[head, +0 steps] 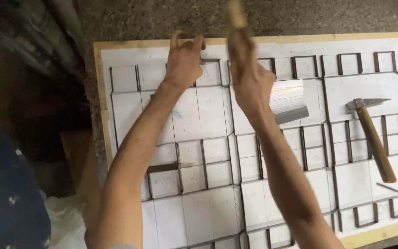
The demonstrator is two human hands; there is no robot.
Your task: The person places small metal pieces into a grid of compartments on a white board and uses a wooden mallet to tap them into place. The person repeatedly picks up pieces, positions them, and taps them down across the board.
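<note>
Head view shows the left hand [185,57] pinching a thin, stiff, sharp-edged steel rule strip [210,60] at the die board [254,40] far edge, while the right hand [249,76] clenches a blurred wooden handle [236,16].

The right hand [249,74] is smeared by motion, and the pale wooden handle [236,14] rising from it is blurred and cut off by the top edge, so its head cannot be told. The left hand's fingers [187,41] curl over the board's far rim and hide what they pinch. Both forearms cover parts of the white board [369,87] and its steel strips [328,115]. The board's near edge runs out of the bottom. The dark area at left is too murky to read.
</note>
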